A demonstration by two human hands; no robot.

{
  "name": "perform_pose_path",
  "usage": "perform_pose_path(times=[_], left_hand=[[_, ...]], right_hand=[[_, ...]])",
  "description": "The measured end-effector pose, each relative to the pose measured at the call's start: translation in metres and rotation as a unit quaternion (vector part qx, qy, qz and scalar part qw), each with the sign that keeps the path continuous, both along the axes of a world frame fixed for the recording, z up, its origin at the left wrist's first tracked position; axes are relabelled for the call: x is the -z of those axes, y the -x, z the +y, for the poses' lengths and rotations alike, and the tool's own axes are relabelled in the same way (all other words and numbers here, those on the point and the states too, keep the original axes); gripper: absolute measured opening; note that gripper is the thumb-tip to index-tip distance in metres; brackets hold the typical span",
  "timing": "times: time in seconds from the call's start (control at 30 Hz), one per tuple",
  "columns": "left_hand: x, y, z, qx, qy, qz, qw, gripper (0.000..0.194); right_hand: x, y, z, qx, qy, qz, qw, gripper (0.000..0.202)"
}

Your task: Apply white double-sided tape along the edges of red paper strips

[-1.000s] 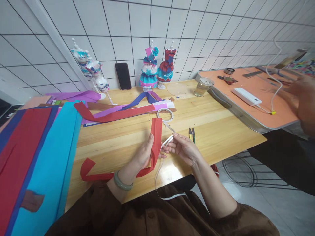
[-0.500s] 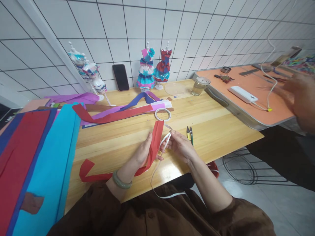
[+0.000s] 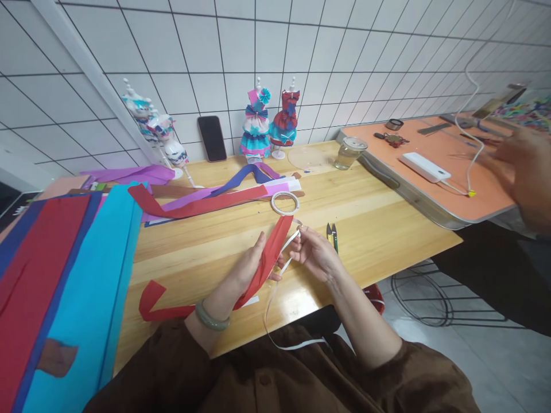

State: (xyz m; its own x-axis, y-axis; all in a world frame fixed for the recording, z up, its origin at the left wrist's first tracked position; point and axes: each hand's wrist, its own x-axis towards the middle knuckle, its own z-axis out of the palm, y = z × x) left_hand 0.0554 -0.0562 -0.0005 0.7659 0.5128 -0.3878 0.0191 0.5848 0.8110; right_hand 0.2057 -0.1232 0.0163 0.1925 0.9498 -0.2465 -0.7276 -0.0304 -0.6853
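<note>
A long red paper strip (image 3: 270,252) runs up across my left hand (image 3: 249,264), whose fingers lie beneath it with the thumb raised at its left edge. The strip's other end (image 3: 150,295) curls on the wooden table. My right hand (image 3: 316,252) pinches a narrow white tape (image 3: 289,242) near the strip's upper right edge. From there the tape passes by my left fingertips and hangs in a loop to my lap. A tape roll (image 3: 284,203) lies just beyond the strip's top end, and small snips (image 3: 332,238) lie right of my right hand.
Blue (image 3: 99,258) and dark red sheets cover the table's left side. Coloured strips, a phone (image 3: 212,139), small dressed stands (image 3: 256,129) and a lidded cup (image 3: 350,152) are at the back. On an orange table (image 3: 465,189) lies a white device; another person's hand (image 3: 529,172) is there.
The red strip has tilted further right, and its top end has come nearer my right hand. A small white piece now shows beside its lower part. My right fingers have spread a little.
</note>
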Motion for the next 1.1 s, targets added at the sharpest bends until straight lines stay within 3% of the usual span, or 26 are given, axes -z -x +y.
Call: perform_pose_path(times=[0.3, 0.47, 0.57, 0.8, 0.9, 1.1], left_hand=[[-0.005, -0.001, -0.003, -0.021, 0.02, 0.011, 1.0, 0.064], [0.0, 0.0, 0.003, 0.008, -0.021, 0.028, 0.999, 0.07], [-0.002, -0.001, 0.005, 0.008, -0.007, -0.011, 1.0, 0.071], [-0.02, -0.003, 0.012, -0.021, 0.034, -0.095, 0.995, 0.043], [-0.029, -0.007, 0.016, 0.02, 0.024, -0.102, 0.994, 0.033], [-0.036, -0.013, 0.018, 0.115, -0.069, -0.106, 0.985, 0.028]], right_hand=[[-0.001, 0.0, -0.001, -0.029, 0.022, -0.007, 0.999, 0.014], [-0.006, -0.007, -0.001, -0.024, 0.013, 0.014, 1.0, 0.01], [-0.008, -0.008, -0.001, -0.034, 0.017, 0.008, 0.999, 0.01], [0.0, 0.0, -0.004, -0.067, 0.015, -0.072, 0.995, 0.018], [0.003, 0.003, -0.003, -0.073, 0.022, -0.112, 0.991, 0.018], [0.002, 0.006, -0.001, -0.082, 0.052, -0.231, 0.968, 0.025]])
